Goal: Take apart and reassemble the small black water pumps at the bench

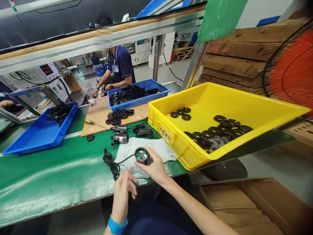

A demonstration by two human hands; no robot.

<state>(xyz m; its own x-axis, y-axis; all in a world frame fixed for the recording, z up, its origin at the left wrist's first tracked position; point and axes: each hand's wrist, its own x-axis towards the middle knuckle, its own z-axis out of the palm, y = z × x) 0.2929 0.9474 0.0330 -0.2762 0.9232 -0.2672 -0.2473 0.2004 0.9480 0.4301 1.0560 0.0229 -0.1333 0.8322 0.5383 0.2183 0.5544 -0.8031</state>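
My right hand [156,166] is closed round a black cylindrical housing [142,156], its open end showing a green circuit board with wires. From the housing a black cable runs left to a bundled coil [112,163] at the edge of a white cloth [129,147]. My left hand [124,184], fingers apart and holding nothing, hovers left of the housing near the table's front edge. Behind the cloth lie two black cylinders [120,138] with a coiled black cable [144,130]. A yellow-and-black screwdriver [90,122] rests on a wooden board, near a single black ring [90,137].
A yellow bin [181,156] with black round parts stands at right. Blue trays [56,137] hold cables at left and behind. Black rings [117,116] are heaped on the board [97,111]. A co-worker [122,62] works across the table. A fan [290,68] and cardboard box [244,202] are at right.
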